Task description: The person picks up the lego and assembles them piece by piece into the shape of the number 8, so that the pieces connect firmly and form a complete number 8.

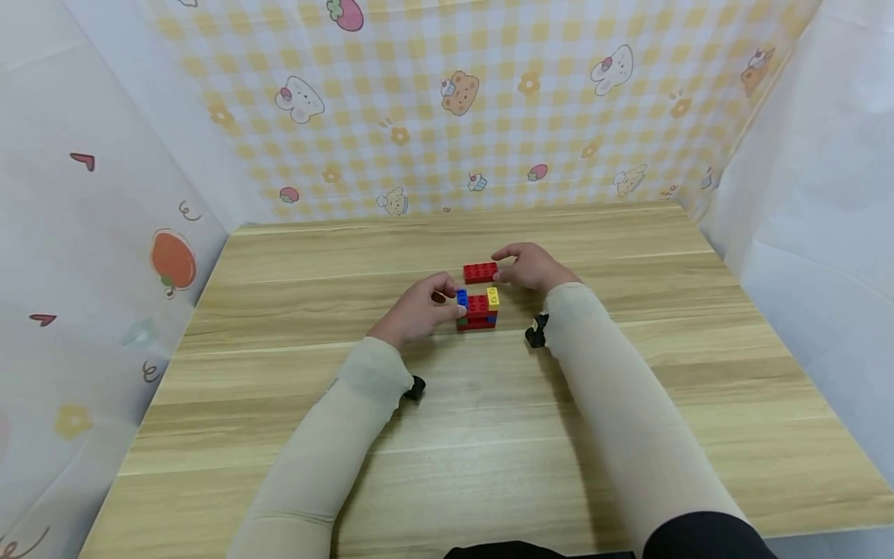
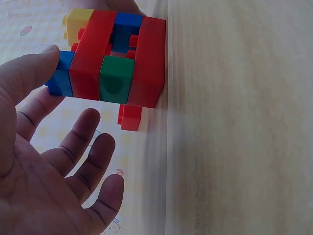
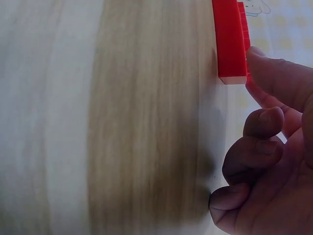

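Observation:
A small stack of toy building bricks (image 1: 477,315) stands on the wooden table, with red layers and green and blue bricks between them. On top sit a blue brick (image 2: 62,73) at the left and a yellow brick (image 1: 493,299) at the right. My left hand (image 1: 422,309) pinches the top blue brick between thumb and index finger, its other fingers spread loosely. Behind the stack is a separate red brick (image 1: 479,272) with studs up. At its right end my right hand (image 1: 532,268) has the thumb against the corner and the index finger extended beyond it, the other fingers curled.
The wooden table (image 1: 447,435) has a yellow checked cloth (image 1: 419,155) with cartoon figures hanging along its back edge. White patterned sheeting (image 1: 105,233) hangs on the left, and plain white sheeting (image 1: 817,171) on the right. Both wrists carry small black cameras.

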The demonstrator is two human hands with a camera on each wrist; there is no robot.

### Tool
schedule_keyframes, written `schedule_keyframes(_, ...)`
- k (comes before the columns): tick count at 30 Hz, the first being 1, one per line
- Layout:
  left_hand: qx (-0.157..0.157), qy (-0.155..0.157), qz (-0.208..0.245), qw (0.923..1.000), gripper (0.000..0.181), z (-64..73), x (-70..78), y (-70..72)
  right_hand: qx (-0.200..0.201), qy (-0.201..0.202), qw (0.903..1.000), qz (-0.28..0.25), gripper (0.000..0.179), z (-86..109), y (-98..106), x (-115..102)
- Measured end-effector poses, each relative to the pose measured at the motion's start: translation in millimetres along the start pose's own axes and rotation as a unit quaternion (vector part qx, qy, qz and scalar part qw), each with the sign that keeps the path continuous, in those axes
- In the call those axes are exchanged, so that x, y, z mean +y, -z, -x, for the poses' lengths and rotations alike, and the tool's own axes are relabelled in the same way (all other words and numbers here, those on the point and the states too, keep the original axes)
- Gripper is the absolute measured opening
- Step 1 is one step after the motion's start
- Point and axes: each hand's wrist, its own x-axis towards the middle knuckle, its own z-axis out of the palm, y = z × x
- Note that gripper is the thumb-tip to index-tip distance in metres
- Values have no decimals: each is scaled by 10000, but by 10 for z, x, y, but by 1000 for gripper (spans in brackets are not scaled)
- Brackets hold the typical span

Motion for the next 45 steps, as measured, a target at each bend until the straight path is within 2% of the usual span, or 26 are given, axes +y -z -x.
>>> schedule_keyframes(9, -28, -19, -41, 10000, 14, -1, -7, -3, -25, -203, 9997, 157, 44, -80, -30, -15)
schedule_keyframes(20, -15, 27, -38, 10000, 16, 33, 18, 7, 55, -211, 9993, 293, 39, -111, -74, -29)
schedule_keyframes(36, -54, 11, -32, 10000, 15, 42, 37, 18, 144, -1, 9992, 373, 32, -80, -82, -24)
schedule_keyframes(45, -44, 16, -52, 10000, 16, 38, 31, 18, 231, 196, 9987, 399, 32, 12, -40, -27)
